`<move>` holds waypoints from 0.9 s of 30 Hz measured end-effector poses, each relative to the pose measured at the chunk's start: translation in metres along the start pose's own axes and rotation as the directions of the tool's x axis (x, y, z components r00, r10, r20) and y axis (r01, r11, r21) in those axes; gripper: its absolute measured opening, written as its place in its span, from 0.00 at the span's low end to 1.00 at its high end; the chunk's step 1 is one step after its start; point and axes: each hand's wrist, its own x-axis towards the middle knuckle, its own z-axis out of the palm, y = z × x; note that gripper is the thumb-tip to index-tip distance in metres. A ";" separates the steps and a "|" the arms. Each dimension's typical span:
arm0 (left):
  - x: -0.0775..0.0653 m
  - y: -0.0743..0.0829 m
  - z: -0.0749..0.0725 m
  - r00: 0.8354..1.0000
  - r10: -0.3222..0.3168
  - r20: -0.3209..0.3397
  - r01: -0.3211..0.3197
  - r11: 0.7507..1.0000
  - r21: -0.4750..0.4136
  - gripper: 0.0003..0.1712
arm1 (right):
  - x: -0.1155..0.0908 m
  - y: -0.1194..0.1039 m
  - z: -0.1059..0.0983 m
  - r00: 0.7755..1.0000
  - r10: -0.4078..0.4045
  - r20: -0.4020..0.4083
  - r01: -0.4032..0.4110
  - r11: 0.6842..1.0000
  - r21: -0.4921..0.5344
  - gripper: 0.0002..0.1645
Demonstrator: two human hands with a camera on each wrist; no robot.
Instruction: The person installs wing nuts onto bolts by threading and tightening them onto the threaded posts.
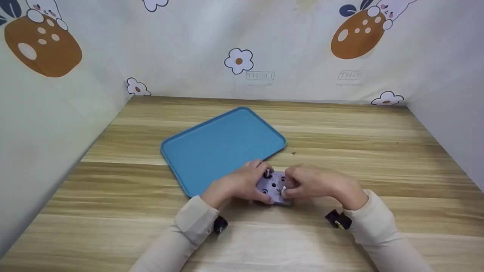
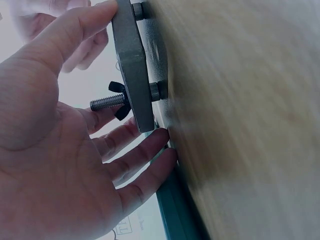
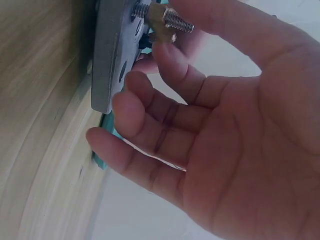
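A grey metal plate (image 1: 269,183) with several round holes lies just in front of the blue tray (image 1: 223,147). My left hand (image 1: 247,183) grips its left side, thumb at the near edge and fingers at the far one. A threaded bolt (image 2: 102,103) sticks up through the plate with a black wing nut (image 2: 121,100) on it; its head (image 2: 155,91) shows underneath, close over the table. At the plate's right side my right hand (image 1: 312,181) pinches a brass-coloured nut (image 3: 159,21) on another upright bolt (image 3: 179,22), between thumb and index finger. The other right fingers are loosely bent.
The wooden table (image 1: 340,151) carries the tray, whose near right edge lies close to the left hand. A small dark speck (image 1: 293,153) is on the wood right of the tray. Patterned cloth walls (image 1: 189,56) stand behind and at both sides.
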 end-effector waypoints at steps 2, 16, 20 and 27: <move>0.000 0.000 0.000 1.000 0.000 0.000 0.000 1.000 0.002 0.41 | 0.000 0.000 -0.001 1.000 -0.011 0.012 0.011 1.000 0.003 0.16; 0.000 0.000 -0.001 1.000 0.000 0.009 0.000 1.000 -0.005 0.41 | -0.002 -0.001 -0.004 0.983 -0.174 0.062 0.169 0.982 0.080 0.18; -0.001 0.000 -0.001 1.000 0.006 0.007 -0.006 1.000 -0.005 0.41 | -0.002 -0.003 -0.004 0.992 -0.105 0.067 0.100 0.992 0.078 0.18; -0.001 -0.001 0.000 1.000 0.010 0.001 -0.010 1.000 -0.002 0.41 | -0.001 -0.002 -0.002 0.999 -0.049 0.025 0.047 0.997 0.067 0.10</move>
